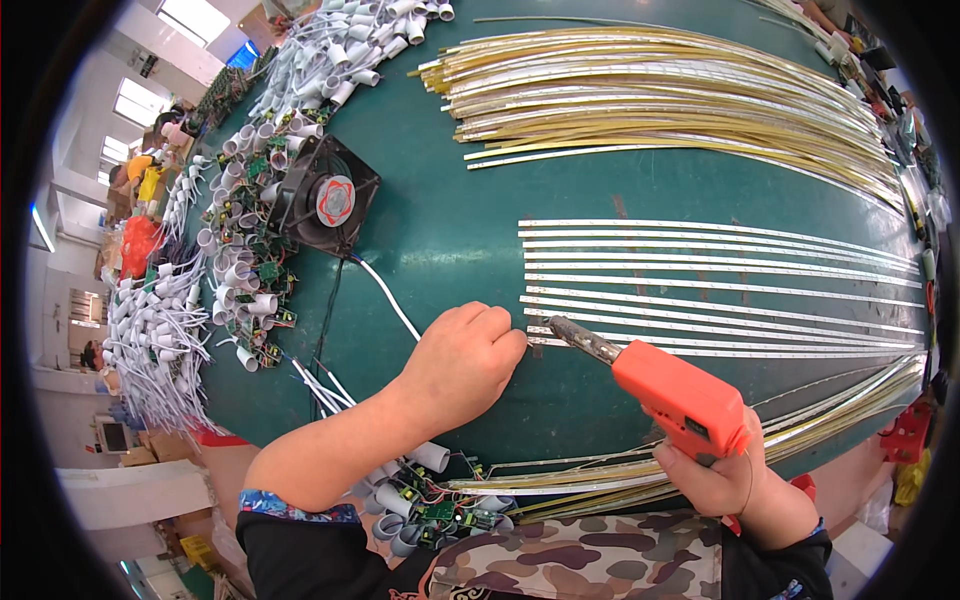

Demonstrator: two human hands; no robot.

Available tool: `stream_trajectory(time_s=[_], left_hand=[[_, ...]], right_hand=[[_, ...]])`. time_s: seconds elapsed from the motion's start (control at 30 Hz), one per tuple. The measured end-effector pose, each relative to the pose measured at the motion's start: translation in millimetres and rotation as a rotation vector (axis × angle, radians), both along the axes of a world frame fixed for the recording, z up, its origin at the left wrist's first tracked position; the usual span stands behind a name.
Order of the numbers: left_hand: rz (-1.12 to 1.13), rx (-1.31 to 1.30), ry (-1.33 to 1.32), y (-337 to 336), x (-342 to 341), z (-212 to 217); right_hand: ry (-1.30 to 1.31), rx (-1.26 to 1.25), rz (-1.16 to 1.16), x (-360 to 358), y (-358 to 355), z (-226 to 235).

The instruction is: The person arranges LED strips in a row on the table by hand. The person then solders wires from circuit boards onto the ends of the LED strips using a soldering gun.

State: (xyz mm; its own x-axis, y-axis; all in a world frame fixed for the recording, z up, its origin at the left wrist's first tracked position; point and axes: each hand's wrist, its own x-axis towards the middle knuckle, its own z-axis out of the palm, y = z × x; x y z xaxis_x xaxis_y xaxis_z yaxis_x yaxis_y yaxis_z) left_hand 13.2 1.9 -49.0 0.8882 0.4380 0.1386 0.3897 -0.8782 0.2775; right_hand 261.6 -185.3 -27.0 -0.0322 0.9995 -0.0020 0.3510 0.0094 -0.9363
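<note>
My right hand (735, 480) is wrapped round the handle of a red soldering gun (680, 395). The gun's metal tip points left and meets the left ends of the lowest white LED strips (700, 318), which lie side by side on the green table. My left hand (465, 360) is closed just left of those ends, fingertips turned toward the tip. Whatever its fingers pinch is hidden behind the knuckles. A white cable (385, 288) runs from near the fan toward my left hand.
A square black fan (328, 198) stands at the upper left. Beside it are heaps of white plastic tubes (335, 50) and green circuit boards with wires (265, 270). A thick bundle of yellowish strips (660, 95) lies at the far side; more strips (580, 490) lie near my body.
</note>
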Motion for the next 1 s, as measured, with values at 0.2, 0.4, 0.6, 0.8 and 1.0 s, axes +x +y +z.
stream_trajectory(time_s=[0.2,0.4,0.6,0.8,1.0], left_hand=[[-0.006,0.001,0.005,-0.4,0.7,-0.8],[-0.008,0.010,0.002,0.2,1.1,-0.3],[-0.002,0.023,0.005,-0.5,2.5,1.5],[0.020,0.030,0.032,-2.1,3.9,2.9],[0.085,-0.055,-0.078,-3.9,3.1,1.9]], right_hand=[[-0.043,0.027,0.027,1.9,1.5,4.6],[-0.111,0.082,0.041,2.9,1.7,6.2],[-0.075,0.087,0.031,2.1,1.1,6.4],[-0.071,0.099,0.024,3.0,0.8,5.7],[-0.020,0.100,-0.006,5.2,-3.0,1.1]])
